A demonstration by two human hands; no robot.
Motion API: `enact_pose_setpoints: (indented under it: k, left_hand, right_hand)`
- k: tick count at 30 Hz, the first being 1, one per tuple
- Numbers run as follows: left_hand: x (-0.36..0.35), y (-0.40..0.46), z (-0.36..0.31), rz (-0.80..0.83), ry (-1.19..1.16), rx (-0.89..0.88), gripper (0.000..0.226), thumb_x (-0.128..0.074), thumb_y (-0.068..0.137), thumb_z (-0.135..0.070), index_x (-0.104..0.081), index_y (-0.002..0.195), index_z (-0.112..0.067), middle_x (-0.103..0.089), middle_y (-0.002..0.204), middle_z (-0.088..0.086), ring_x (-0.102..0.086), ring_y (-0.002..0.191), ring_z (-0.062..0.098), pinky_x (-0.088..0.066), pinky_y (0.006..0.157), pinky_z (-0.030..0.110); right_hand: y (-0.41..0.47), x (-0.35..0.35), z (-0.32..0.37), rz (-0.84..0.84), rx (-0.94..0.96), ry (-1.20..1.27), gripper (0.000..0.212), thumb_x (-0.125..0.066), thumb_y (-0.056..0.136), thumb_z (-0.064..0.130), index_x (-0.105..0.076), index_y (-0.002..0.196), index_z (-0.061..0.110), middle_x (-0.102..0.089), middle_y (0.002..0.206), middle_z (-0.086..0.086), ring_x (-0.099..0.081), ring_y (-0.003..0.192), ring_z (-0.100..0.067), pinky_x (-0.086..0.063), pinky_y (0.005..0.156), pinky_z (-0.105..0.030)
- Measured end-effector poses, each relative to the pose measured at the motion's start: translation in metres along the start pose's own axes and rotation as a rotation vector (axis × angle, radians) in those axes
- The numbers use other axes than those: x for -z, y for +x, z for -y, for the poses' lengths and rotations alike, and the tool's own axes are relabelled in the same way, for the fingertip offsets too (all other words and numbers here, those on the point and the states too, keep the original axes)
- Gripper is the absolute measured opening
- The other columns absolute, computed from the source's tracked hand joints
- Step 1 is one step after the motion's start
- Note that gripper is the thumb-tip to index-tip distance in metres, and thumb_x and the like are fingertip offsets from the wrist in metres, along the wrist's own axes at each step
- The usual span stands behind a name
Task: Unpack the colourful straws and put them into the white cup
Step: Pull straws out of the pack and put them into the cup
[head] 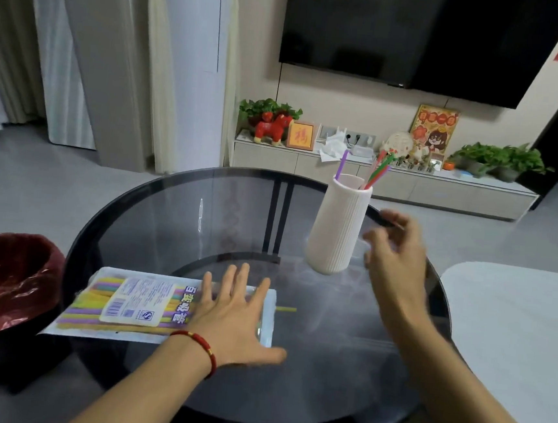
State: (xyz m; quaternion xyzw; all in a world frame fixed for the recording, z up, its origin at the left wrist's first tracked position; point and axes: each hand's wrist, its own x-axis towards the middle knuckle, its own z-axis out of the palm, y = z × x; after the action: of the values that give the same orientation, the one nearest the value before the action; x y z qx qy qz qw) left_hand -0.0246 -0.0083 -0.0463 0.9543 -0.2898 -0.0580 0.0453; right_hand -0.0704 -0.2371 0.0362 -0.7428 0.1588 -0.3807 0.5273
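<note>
Glass table (175,222): the left hand (232,322) lies flat with fingers spread, pinning the straw packet (134,306) at eight o'clock so one yellow straw (286,309) pokes out. The right hand (398,255), loosely curled and holding nothing, hovers just beside the white cup (336,230) at one o'clock, where a few straws (375,172) already stand.

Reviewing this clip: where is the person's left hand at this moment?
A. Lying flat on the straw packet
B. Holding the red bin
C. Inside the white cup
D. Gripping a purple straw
A: the left hand lies with fingers spread on the straw packet on the glass table.
</note>
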Motion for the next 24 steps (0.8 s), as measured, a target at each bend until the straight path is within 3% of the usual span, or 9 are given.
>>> enact_pose_setpoints:
  k: [2,4,7,9,12,15,17,20,24]
  left_hand:
    - [-0.002,-0.003,0.012,0.082,0.040,-0.033,0.138,-0.042,0.048,-0.096,0.025,0.150,-0.033,0.024,0.163,0.010,0.027,0.148,0.029,0.015,0.115,0.063]
    - [0.003,-0.005,0.022,0.141,0.022,-0.063,0.140,-0.051,0.049,-0.093,0.026,0.150,-0.034,0.013,0.165,0.008,0.019,0.150,0.026,0.013,0.116,0.061]
    - [0.017,0.000,0.031,0.114,-0.009,-0.125,0.136,-0.067,0.057,-0.078,0.013,0.155,-0.029,-0.025,0.153,0.001,-0.016,0.147,0.022,0.003,0.120,0.058]
    - [0.025,0.005,0.032,0.047,0.012,-0.153,0.125,-0.072,0.061,-0.064,-0.001,0.156,-0.024,-0.034,0.137,-0.003,-0.032,0.137,0.021,-0.005,0.121,0.056]
    - [0.029,0.006,0.031,-0.038,0.071,-0.181,0.108,-0.072,0.059,-0.053,-0.018,0.151,-0.032,-0.032,0.116,-0.006,-0.044,0.112,0.020,-0.024,0.114,0.051]
    - [0.034,0.004,0.028,-0.100,0.169,-0.169,0.110,-0.074,0.060,-0.047,-0.009,0.149,-0.046,-0.028,0.113,-0.002,-0.042,0.103,0.022,-0.037,0.100,0.046]
    - [0.040,0.004,0.025,-0.176,0.317,-0.181,0.115,-0.077,0.063,-0.040,-0.003,0.150,-0.046,-0.028,0.117,0.002,-0.040,0.107,0.024,-0.036,0.096,0.049]
    - [0.050,0.001,0.018,-0.268,0.495,-0.219,0.119,-0.080,0.063,-0.027,-0.002,0.152,-0.042,-0.028,0.123,0.007,-0.035,0.114,0.028,-0.029,0.101,0.057]
    - [0.055,-0.007,0.003,-0.304,0.613,-0.227,0.118,-0.079,0.061,-0.016,-0.006,0.152,-0.038,-0.027,0.132,0.011,-0.030,0.119,0.032,-0.017,0.104,0.064]
  right_hand:
    - [-0.027,-0.007,-0.027,0.217,-0.097,-0.138,0.038,-0.061,0.096,0.024,-0.050,0.131,0.033,-0.069,0.110,-0.003,-0.069,0.086,-0.022,-0.057,0.067,-0.033]
    - [-0.043,-0.015,-0.045,0.462,-0.127,-0.287,0.036,-0.061,0.099,0.024,-0.053,0.134,0.026,-0.069,0.113,-0.003,-0.071,0.086,-0.021,-0.059,0.069,-0.035]
    - [-0.059,-0.026,-0.060,0.659,0.042,-0.496,0.028,-0.058,0.103,0.027,-0.063,0.128,0.017,-0.070,0.111,-0.001,-0.067,0.092,-0.018,-0.055,0.088,-0.038]
    - [-0.063,-0.032,-0.064,0.686,0.152,-0.524,0.024,-0.051,0.107,0.028,-0.067,0.119,0.015,-0.068,0.104,-0.001,-0.063,0.088,-0.018,-0.047,0.082,-0.033]
    - [-0.070,-0.041,-0.067,0.679,0.080,-0.356,0.021,-0.047,0.109,0.025,-0.067,0.108,0.017,-0.072,0.094,0.001,-0.062,0.068,-0.010,-0.047,0.068,-0.024]
    - [-0.079,-0.052,-0.071,0.640,-0.053,-0.145,0.014,-0.056,0.104,0.023,-0.069,0.099,0.020,-0.074,0.082,0.004,-0.062,0.055,-0.005,-0.049,0.055,-0.017]
    - [-0.083,-0.057,-0.071,0.605,-0.223,0.040,0.019,-0.058,0.104,0.028,-0.073,0.098,0.017,-0.071,0.077,0.003,-0.065,0.059,-0.012,-0.051,0.054,-0.024]
    - [-0.084,-0.062,-0.061,0.634,-0.528,0.307,0.038,-0.053,0.108,0.036,-0.072,0.109,0.003,-0.071,0.086,-0.013,-0.068,0.065,-0.022,-0.058,0.059,-0.031]
    - [-0.089,-0.065,-0.051,0.675,-0.717,0.428,0.044,-0.040,0.112,0.028,-0.075,0.106,0.004,-0.078,0.084,-0.014,-0.070,0.061,-0.018,-0.059,0.062,-0.030]
